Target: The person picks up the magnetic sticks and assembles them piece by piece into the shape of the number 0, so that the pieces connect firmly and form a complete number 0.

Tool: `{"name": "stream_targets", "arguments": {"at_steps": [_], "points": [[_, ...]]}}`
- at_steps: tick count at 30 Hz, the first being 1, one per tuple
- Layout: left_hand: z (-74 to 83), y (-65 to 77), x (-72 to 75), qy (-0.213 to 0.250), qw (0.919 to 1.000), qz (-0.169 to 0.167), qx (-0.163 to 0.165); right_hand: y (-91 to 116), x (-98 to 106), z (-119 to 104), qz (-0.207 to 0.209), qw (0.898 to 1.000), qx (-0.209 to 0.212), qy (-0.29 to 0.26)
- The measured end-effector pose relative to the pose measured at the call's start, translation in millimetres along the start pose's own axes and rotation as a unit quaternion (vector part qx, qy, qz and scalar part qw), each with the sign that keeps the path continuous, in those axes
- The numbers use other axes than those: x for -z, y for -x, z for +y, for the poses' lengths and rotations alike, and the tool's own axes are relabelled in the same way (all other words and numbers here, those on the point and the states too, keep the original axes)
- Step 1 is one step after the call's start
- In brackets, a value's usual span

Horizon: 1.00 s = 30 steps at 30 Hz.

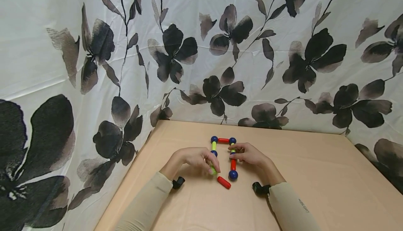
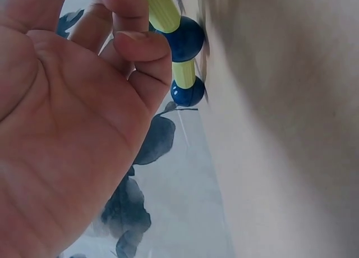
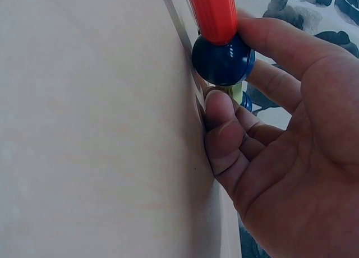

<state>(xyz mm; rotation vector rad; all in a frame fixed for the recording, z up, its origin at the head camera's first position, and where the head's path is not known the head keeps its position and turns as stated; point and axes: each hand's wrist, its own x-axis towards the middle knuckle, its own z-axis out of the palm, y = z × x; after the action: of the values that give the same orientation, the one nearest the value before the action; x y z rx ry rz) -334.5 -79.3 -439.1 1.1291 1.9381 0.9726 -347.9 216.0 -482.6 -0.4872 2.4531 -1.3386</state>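
Observation:
A structure of rods and blue balls lies on the table. My left hand [image 1: 198, 157] pinches a yellow-green rod [image 2: 161, 8] at the structure's near left end; its far end meets a blue ball [image 2: 182, 40]. On the other side my right hand [image 1: 250, 154] grips a blue ball [image 3: 223, 60], thumb at its side and fingers curled beneath, partly hiding the yellow-green rod [image 3: 234, 93] beyond. From that ball a red rod [image 1: 233, 164] runs toward me to another blue ball [image 1: 233, 175]. A loose red rod [image 1: 224, 182] lies just nearer than my left fingertips.
At the structure's far end, a red rod [image 1: 223, 141] joins two blue balls. The tan table [image 1: 315, 175] meets a white cloth [image 1: 264, 66] printed with dark flowers behind and to the left. Each wrist carries a small black camera.

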Motion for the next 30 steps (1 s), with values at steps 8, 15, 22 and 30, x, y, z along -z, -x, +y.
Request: {"name": "stream_targets", "arguments": {"at_steps": [8,15,22,30], "points": [[2.2,-1.0,-3.2,-0.022,0.9995,0.015,0.020,0.0,0.0,1.2,0.001,1.000,-0.004,0.003],[3.6,-2.3,-7.8,-0.022,0.9978,0.028,0.056,-1.5,0.6,3.1,0.000,1.000,-0.005,0.003],[7.4,-7.0,-12.1,-0.059,0.9959,0.053,0.043,-2.1,0.3,4.7,0.000,1.000,-0.007,0.001],[16.2,-23.1,-28.1,-0.088,0.9958,0.024,0.006,-1.6,-0.1,4.4,0.005,1.000,-0.004,0.002]]}}
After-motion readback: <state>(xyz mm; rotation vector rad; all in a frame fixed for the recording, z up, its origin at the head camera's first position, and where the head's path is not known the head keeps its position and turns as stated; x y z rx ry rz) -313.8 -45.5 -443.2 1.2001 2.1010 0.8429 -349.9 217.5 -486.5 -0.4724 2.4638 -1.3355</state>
